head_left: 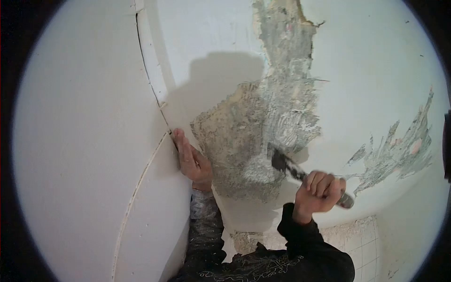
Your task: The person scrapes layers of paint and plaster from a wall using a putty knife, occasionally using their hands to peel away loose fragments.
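Note:
My right hand (320, 192) is closed around the handle of a scraper (284, 163). Its dark blade, streaked with white, points up and left at the rough grey patch (244, 131) where the wall's surface layer is gone. Whether the blade touches the patch is hard to tell. My left hand (192, 162) holds nothing; its fingers stretch upward, resting by the corner between the white wall and the left panel (94, 117). Whitish dust covers the left sleeve.
A dark gap (146, 70) and a pale seam (141, 181) run along the panel edges at left. Another scraped patch (404, 145) marks the wall at right. White tiles (364, 254) show at lower right. A shadow falls on the wall above my hands.

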Available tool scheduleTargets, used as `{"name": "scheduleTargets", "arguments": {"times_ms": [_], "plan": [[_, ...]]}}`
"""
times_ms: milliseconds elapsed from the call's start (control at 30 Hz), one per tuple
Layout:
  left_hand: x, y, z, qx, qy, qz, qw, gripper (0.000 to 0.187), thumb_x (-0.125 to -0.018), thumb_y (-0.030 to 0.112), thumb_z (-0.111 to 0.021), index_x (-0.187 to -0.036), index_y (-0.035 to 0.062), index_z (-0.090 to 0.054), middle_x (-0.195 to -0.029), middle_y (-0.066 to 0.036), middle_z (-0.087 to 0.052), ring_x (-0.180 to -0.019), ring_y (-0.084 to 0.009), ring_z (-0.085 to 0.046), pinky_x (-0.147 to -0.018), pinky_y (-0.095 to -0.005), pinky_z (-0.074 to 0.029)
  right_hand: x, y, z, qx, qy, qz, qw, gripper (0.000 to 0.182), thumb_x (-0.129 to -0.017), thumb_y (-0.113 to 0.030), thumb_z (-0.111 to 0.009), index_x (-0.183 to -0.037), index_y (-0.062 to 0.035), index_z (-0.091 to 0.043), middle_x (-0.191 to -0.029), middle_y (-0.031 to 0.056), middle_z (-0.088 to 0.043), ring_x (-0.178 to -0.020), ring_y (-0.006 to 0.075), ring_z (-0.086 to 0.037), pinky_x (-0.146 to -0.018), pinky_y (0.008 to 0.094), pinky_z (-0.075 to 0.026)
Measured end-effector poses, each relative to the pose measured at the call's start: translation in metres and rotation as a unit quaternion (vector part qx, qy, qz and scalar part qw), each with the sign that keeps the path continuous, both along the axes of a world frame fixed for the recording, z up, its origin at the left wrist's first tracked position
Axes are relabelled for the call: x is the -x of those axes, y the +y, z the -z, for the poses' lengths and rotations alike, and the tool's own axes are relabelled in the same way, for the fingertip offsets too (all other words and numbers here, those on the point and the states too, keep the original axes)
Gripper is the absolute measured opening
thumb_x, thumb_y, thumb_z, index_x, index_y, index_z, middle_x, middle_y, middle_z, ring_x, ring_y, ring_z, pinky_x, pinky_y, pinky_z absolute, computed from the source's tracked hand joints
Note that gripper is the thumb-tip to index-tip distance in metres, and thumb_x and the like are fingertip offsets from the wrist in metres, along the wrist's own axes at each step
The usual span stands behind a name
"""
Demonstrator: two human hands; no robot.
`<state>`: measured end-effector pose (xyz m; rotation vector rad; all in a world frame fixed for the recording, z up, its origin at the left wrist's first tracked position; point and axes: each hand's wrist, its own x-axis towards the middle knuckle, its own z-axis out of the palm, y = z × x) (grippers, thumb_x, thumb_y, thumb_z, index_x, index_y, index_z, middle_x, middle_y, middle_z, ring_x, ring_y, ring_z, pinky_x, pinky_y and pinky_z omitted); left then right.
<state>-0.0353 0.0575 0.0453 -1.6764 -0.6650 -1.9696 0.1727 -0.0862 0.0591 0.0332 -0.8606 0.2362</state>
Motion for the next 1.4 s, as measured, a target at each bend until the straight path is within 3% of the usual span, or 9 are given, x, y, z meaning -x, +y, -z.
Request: {"name": "scheduleTargets", "arguments": {"times_ms": [300, 367, 567, 700, 833, 1000, 1100, 1167, 1400], "plan": [[-0.006, -0.022, -0.076, -0.040, -0.058, -0.003, 0.998, 0.053, -0.096, 0.030, -0.025, -0.131, -0.0091, -0.032, -0.134, -0.025, -0.037, -0.129, -0.0391, -0.030, -0.107, -0.0466, -0.024, -0.025, -0.023, -0.133, -0.321, -0.008, 0.006, 0.947, 0.023, -0.087, -0.013, -0.046, -0.066, -0.0145, -0.036, -0.048, -0.0047, -0.028, -0.038, 0.0058, -0.025, -0.036, 0.0233, -0.025], [0.002, -0.021, -0.080, -0.049, -0.058, 0.003, 0.997, 0.054, -0.096, 0.031, -0.024, -0.132, -0.0094, -0.030, -0.135, -0.025, -0.036, -0.129, -0.0394, -0.029, -0.107, -0.0469, -0.024, 0.017, 0.036, -0.163, -0.002, 0.017, 0.263, 0.965, 0.025, -0.087, -0.013, -0.045, -0.065, -0.0136, -0.032, -0.049, -0.0043, -0.024, -0.039, 0.0065, -0.022, -0.036, 0.0235, -0.023], [0.010, -0.010, -0.069, -0.043, -0.011, -0.010, 0.999, 0.053, -0.096, 0.030, -0.024, -0.133, -0.0085, -0.030, -0.137, -0.025, -0.033, -0.129, -0.0398, -0.029, -0.106, -0.0479, -0.024, -0.023, -0.020, -0.158, -0.253, 0.007, -0.073, 0.965, 0.029, -0.088, -0.015, -0.041, -0.063, -0.0147, -0.026, -0.047, -0.0046, -0.023, -0.037, 0.0059, -0.022, -0.035, 0.0197, -0.021], [0.009, -0.009, -0.066, -0.060, -0.023, 0.007, 0.998, 0.052, -0.096, 0.029, -0.025, -0.132, -0.0084, -0.030, -0.136, -0.025, -0.034, -0.129, -0.0398, -0.029, -0.106, -0.0486, -0.024, 0.015, 0.056, -0.164, -0.060, 0.038, -0.020, 0.997, 0.032, -0.088, -0.017, -0.039, -0.060, -0.0154, -0.025, -0.045, -0.0060, -0.025, -0.036, 0.0047, -0.021, -0.035, 0.0200, -0.020], [0.009, -0.007, -0.064, -0.079, -0.015, 0.001, 0.997, 0.050, -0.097, 0.027, -0.025, -0.132, -0.0081, -0.031, -0.136, -0.024, -0.035, -0.129, -0.0397, -0.030, -0.106, -0.0490, -0.025, -0.018, 0.009, -0.160, -0.183, -0.006, -0.113, 0.977, 0.030, -0.088, -0.012, -0.041, -0.062, -0.0132, -0.026, -0.047, -0.0055, -0.026, -0.037, 0.0053, -0.022, -0.036, 0.0211, -0.022], [0.008, -0.010, -0.065, -0.088, -0.007, -0.017, 0.996, 0.048, -0.097, 0.024, -0.023, -0.132, -0.0079, -0.031, -0.136, -0.024, -0.035, -0.128, -0.0393, -0.031, -0.106, -0.0490, -0.026, 0.002, 0.043, -0.157, -0.150, -0.057, 0.024, 0.987, 0.026, -0.089, -0.015, -0.056, -0.073, -0.0129, -0.036, -0.049, 0.0020, -0.034, -0.040, 0.0110, -0.028, -0.035, 0.0335, -0.029], [0.009, -0.009, -0.064, -0.085, -0.008, -0.018, 0.996, 0.048, -0.097, 0.025, -0.023, -0.132, -0.0077, -0.032, -0.136, -0.024, -0.036, -0.128, -0.0392, -0.031, -0.106, -0.0492, -0.026, 0.011, 0.011, -0.161, -0.079, -0.034, 0.076, 0.993, 0.031, -0.087, -0.019, -0.042, -0.060, -0.0140, -0.028, -0.049, -0.0067, -0.021, -0.042, 0.0048, -0.020, -0.037, 0.0203, -0.021], [0.009, -0.004, -0.065, -0.092, -0.013, -0.021, 0.995, 0.048, -0.097, 0.025, -0.023, -0.132, -0.0074, -0.032, -0.136, -0.023, -0.035, -0.128, -0.0393, -0.031, -0.106, -0.0493, -0.026, -0.010, -0.022, -0.159, -0.212, -0.031, -0.019, 0.977, 0.033, -0.087, -0.014, -0.041, -0.059, -0.0159, -0.026, -0.049, -0.0063, -0.018, -0.042, 0.0052, -0.019, -0.037, 0.0227, -0.019], [0.012, -0.006, -0.060, -0.090, 0.004, -0.024, 0.996, 0.049, -0.097, 0.026, -0.024, -0.132, -0.0079, -0.030, -0.136, -0.024, -0.035, -0.129, -0.0402, -0.030, -0.106, -0.0499, -0.024, 0.001, 0.022, -0.165, -0.108, 0.012, 0.017, 0.994, 0.031, -0.084, -0.011, -0.043, -0.060, -0.0149, -0.025, -0.048, -0.0061, -0.020, -0.040, 0.0049, -0.018, -0.036, 0.0220, -0.020]]}}
